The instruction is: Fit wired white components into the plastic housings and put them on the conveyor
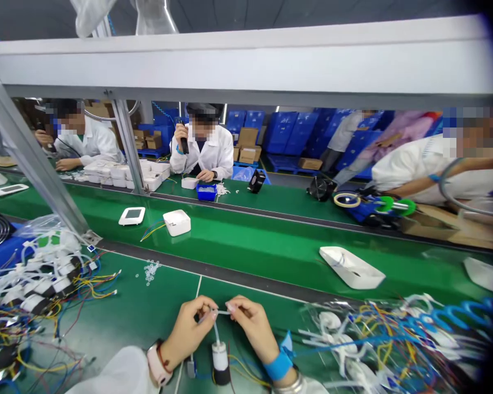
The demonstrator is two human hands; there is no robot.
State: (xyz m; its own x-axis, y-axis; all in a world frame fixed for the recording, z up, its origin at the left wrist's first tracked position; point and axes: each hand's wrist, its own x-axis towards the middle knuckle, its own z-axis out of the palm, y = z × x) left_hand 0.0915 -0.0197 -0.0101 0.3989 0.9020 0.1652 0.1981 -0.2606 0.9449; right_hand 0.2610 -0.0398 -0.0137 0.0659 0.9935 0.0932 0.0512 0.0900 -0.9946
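Left hand [195, 324] and right hand [251, 324], slightly apart, both pinch thin translucent tube [217, 331] above white-and-black cylinder [221, 358]. Green tabletop [127, 320] shows ahead up to dark grey edge strip [238, 276]; tangled multicoloured wires flank both sides. Beyond: glossy green conveyor [250, 235], white-coated workers [216, 148], blue crates [283, 134].

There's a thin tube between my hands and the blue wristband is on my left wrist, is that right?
No: the head view shows the blue wristband on your right wrist, not the left. The thin tube is between your left hand and right hand.
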